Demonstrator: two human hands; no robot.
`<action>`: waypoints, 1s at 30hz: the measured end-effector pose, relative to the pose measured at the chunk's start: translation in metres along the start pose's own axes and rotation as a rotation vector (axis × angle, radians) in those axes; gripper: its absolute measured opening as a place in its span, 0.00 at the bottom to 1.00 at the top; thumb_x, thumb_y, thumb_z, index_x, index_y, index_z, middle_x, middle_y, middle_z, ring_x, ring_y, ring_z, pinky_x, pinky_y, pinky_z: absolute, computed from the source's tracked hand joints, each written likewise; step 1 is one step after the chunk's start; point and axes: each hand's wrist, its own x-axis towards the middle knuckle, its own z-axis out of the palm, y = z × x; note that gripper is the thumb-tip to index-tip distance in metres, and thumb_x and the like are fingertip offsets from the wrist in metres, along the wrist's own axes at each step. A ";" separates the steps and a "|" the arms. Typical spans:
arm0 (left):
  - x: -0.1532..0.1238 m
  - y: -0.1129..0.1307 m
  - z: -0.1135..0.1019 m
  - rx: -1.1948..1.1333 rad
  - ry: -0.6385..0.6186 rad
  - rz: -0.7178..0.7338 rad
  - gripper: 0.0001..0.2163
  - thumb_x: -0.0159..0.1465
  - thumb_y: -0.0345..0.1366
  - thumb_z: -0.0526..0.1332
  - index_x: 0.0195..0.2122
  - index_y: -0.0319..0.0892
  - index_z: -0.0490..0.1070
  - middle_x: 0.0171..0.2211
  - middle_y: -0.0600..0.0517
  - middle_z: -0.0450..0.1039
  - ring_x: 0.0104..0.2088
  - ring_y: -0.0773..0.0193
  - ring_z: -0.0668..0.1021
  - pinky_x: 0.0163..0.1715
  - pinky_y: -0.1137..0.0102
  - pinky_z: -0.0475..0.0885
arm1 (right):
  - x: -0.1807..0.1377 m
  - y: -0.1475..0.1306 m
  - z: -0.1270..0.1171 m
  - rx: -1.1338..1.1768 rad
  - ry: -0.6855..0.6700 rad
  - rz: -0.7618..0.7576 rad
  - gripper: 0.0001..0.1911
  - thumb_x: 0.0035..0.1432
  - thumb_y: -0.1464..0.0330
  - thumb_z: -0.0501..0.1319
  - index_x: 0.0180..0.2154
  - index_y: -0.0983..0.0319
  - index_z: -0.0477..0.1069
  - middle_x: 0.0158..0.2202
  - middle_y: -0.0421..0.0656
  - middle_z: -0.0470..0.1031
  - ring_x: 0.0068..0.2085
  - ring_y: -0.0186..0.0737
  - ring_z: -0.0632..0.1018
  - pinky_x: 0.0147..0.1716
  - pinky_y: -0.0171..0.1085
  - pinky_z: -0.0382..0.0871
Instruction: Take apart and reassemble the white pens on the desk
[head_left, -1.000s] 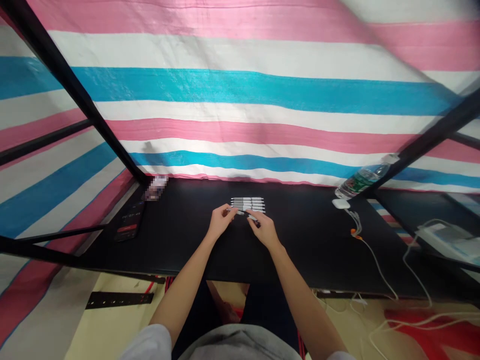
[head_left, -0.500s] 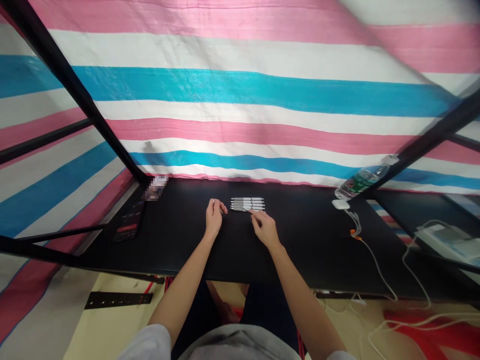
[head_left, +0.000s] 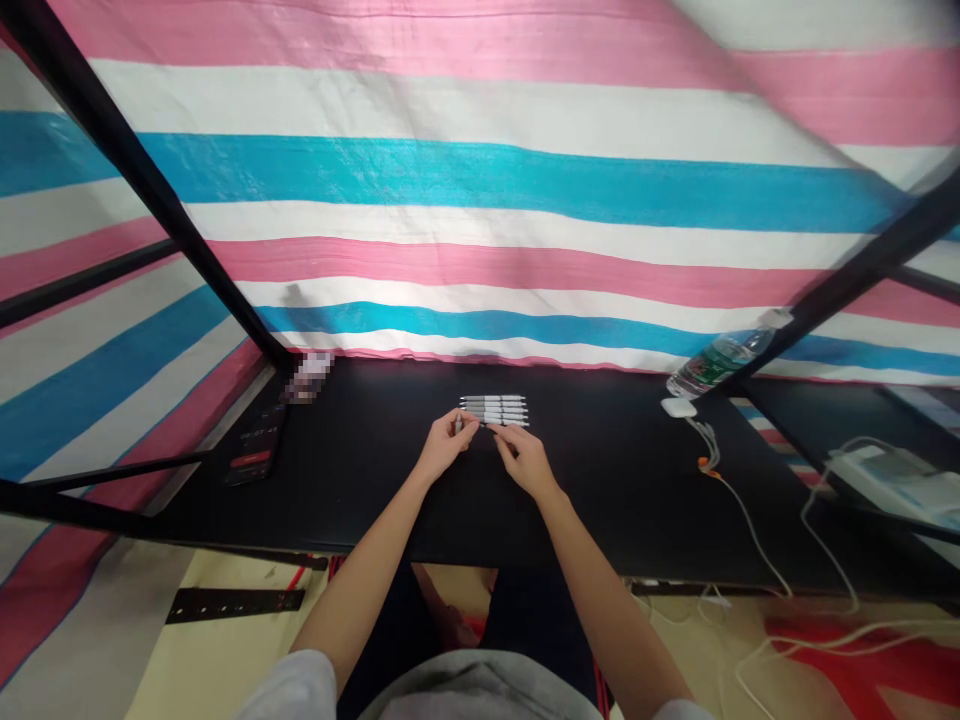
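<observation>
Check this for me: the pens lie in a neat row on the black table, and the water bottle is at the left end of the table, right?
Not quite: the water bottle is at the right end of the black table, not the left, as the head view shows. The pens do lie in a neat row on it.

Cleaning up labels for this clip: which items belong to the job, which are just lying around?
Job:
row of white pens
left hand
right hand

Lying about:
plastic water bottle
small white adapter
white cable
dark device with lit display
pixelated packet
</observation>
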 end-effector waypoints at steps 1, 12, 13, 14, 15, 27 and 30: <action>0.000 0.000 0.000 0.017 -0.008 -0.001 0.15 0.56 0.46 0.66 0.33 0.39 0.71 0.21 0.59 0.56 0.19 0.76 0.59 0.18 0.77 0.54 | 0.000 0.000 0.000 0.013 0.000 -0.005 0.16 0.66 0.67 0.51 0.48 0.60 0.75 0.29 0.42 0.71 0.28 0.35 0.71 0.33 0.34 0.69; 0.002 0.002 0.001 0.067 0.114 0.013 0.16 0.56 0.49 0.65 0.33 0.40 0.70 0.19 0.59 0.60 0.18 0.74 0.62 0.18 0.77 0.56 | 0.001 0.002 0.002 0.081 0.026 0.040 0.15 0.62 0.67 0.55 0.49 0.60 0.72 0.37 0.45 0.74 0.34 0.37 0.75 0.37 0.36 0.72; 0.003 0.003 0.000 0.036 0.171 0.014 0.17 0.56 0.49 0.65 0.33 0.40 0.69 0.19 0.59 0.60 0.18 0.74 0.62 0.17 0.77 0.55 | 0.002 0.003 0.002 0.093 0.060 0.074 0.14 0.61 0.67 0.56 0.47 0.60 0.72 0.36 0.45 0.74 0.35 0.38 0.75 0.38 0.37 0.72; 0.004 0.004 -0.002 0.006 0.230 0.016 0.17 0.55 0.50 0.65 0.33 0.40 0.69 0.19 0.59 0.60 0.18 0.74 0.62 0.17 0.77 0.54 | 0.002 0.004 0.003 0.110 0.096 0.117 0.12 0.60 0.67 0.56 0.45 0.61 0.71 0.35 0.45 0.75 0.34 0.38 0.76 0.38 0.37 0.73; 0.005 0.005 -0.003 -0.027 0.288 0.021 0.17 0.55 0.50 0.65 0.33 0.41 0.68 0.19 0.59 0.60 0.17 0.75 0.61 0.16 0.78 0.53 | 0.003 0.005 0.003 0.128 0.127 0.164 0.10 0.59 0.67 0.57 0.43 0.61 0.71 0.34 0.44 0.75 0.33 0.38 0.76 0.37 0.37 0.72; 0.003 0.010 -0.001 -0.032 0.345 -0.035 0.16 0.54 0.48 0.66 0.30 0.40 0.67 0.18 0.59 0.59 0.18 0.75 0.61 0.16 0.78 0.52 | 0.008 0.006 -0.004 0.669 0.192 0.502 0.25 0.62 0.51 0.52 0.51 0.61 0.70 0.23 0.36 0.66 0.18 0.28 0.61 0.15 0.29 0.55; 0.004 0.009 -0.001 -0.040 0.341 -0.025 0.15 0.54 0.47 0.66 0.31 0.40 0.67 0.18 0.60 0.59 0.17 0.75 0.61 0.16 0.78 0.52 | 0.009 0.006 -0.006 0.843 0.181 0.597 0.25 0.60 0.50 0.54 0.49 0.60 0.70 0.23 0.35 0.65 0.17 0.26 0.58 0.13 0.27 0.46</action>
